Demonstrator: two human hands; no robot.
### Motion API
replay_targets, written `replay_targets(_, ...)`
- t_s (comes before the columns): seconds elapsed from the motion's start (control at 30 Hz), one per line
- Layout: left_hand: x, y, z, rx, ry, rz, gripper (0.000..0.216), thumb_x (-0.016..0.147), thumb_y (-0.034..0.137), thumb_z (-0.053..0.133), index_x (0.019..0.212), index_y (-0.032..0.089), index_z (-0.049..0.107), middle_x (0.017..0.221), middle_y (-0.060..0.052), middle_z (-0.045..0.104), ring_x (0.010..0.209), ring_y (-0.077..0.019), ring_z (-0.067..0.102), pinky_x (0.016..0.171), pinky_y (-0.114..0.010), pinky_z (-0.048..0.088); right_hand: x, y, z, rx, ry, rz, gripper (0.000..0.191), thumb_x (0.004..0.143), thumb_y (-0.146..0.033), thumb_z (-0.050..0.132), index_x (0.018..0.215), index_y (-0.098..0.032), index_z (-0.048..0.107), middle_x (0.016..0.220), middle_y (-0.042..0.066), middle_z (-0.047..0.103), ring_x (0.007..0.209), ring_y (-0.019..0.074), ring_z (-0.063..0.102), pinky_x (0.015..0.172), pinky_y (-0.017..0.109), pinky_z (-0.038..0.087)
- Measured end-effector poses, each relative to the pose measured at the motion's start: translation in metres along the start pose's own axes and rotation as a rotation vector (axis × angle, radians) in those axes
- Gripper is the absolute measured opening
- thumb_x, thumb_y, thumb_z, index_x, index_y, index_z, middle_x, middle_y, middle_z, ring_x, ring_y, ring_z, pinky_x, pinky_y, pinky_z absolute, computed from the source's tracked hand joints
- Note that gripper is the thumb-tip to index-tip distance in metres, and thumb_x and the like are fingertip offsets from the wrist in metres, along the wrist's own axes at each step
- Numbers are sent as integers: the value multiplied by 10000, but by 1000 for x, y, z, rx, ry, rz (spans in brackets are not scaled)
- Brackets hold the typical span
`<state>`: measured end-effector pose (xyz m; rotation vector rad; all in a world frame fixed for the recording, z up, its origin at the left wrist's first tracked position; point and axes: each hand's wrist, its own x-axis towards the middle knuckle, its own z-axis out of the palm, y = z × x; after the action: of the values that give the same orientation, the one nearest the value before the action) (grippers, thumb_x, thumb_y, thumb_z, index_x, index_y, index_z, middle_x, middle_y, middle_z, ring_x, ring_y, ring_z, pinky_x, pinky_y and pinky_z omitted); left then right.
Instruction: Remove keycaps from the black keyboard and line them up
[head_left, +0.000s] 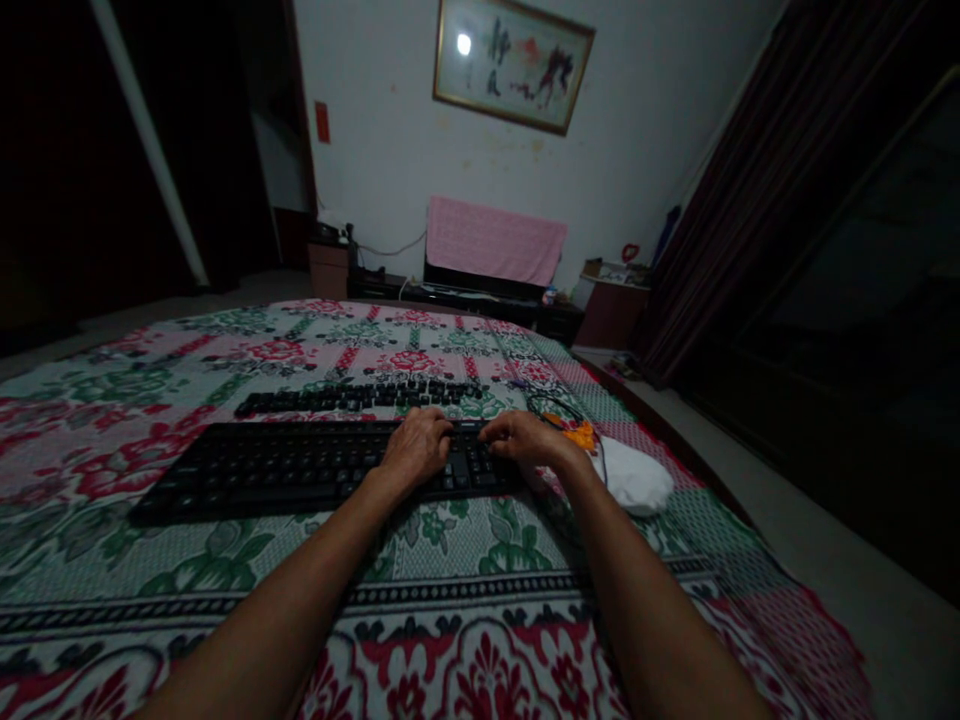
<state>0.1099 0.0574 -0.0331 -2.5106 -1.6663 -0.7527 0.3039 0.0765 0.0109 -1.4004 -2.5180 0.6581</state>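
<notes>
Keyboard (270, 468) has bare bedspread (67, 500) past its left edge

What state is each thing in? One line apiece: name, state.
Keyboard: lying flat, face up
Black keycaps: loose, lined up
Left hand: bent over keyboard
Right hand: bent over keyboard's right end
White bundle: crumpled
Orange bundle: crumpled
Pink towel: draped
Patterned cloth: spread out
Framed picture: hung

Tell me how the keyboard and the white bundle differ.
The keyboard is black, long and flat; the white bundle is pale, shorter and rounded. The left hand and right hand are at the keyboard; neither holds the white bundle. Both things lie on the patterned blanket.
</notes>
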Motion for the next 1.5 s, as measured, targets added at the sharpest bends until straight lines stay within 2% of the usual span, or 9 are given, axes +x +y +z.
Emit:
replay_targets(0.3, -1, 2, 0, 30, 3, 5, 256, 769, 232, 429, 923, 199, 631, 950, -55, 559, 887, -186, 456, 816, -309, 381, 1, 2, 3, -32, -7, 31, 238, 647, -148, 516, 851, -160, 639, 685, -7, 613, 578, 87, 500, 516, 178, 339)
replay_targets(0.5, -1, 4, -2, 48, 8, 12, 259, 778, 229, 414, 920, 200, 629, 940, -55, 559, 863, -186, 456, 791, -306, 383, 5, 3, 8, -8, 91, 28, 211, 667, -179, 506, 832, -154, 636, 682, -10, 606, 585, 84, 497, 514, 174, 328)
replay_targets(0.73, -1, 4, -1, 66, 4, 10, 253, 775, 234, 421, 919, 198, 626, 937, -50, 561, 868, -186, 453, 794, -299, 383, 7, 3, 8, 41, 95, 7, 233, 644, -149, 527, 835, -159, 661, 724, -2, 643, 629, 98, 529, 559, 183, 365)
replay_targets(0.87, -1, 3, 0, 71, 3, 9, 256, 778, 241, 420, 932, 202, 621, 953, -45, 560, 869, -184, 455, 796, -298, 386, 6, 2, 7, 71, 84, 53, 228, 643, -148, 526, 820, -132, 669, 700, 12, 643, 589, 88, 520, 530, 174, 363)
replay_targets(1.07, -1, 4, -1, 65, -6, -2, 253, 776, 238, 427, 936, 203, 619, 942, -44, 558, 878, -179, 454, 809, -292, 378, 6, 2, 8, 58, 102, 26, 218, 670, -193, 499, 777, -119, 675, 639, 5, 620, 558, 84, 493, 495, 171, 331)
replay_targets(1.33, -1, 4, -2, 56, -21, -6, 258, 779, 244, 418, 934, 205, 621, 955, -46, 560, 883, -183, 451, 803, -299, 384, 11, 5, 13, 33, 137, 99, 210, 664, -246, 507, 715, -126, 672, 564, -17, 574, 506, 66, 446, 443, 160, 272)
replay_targets(1.5, 0, 4, -1, 55, -22, -7, 262, 779, 241, 414, 942, 197, 615, 967, -51, 556, 902, -189, 443, 825, -308, 376, 12, -1, 11, 49, 105, 155, 205, 656, -258, 524, 706, -124, 671, 551, -18, 563, 498, 68, 443, 453, 168, 291)
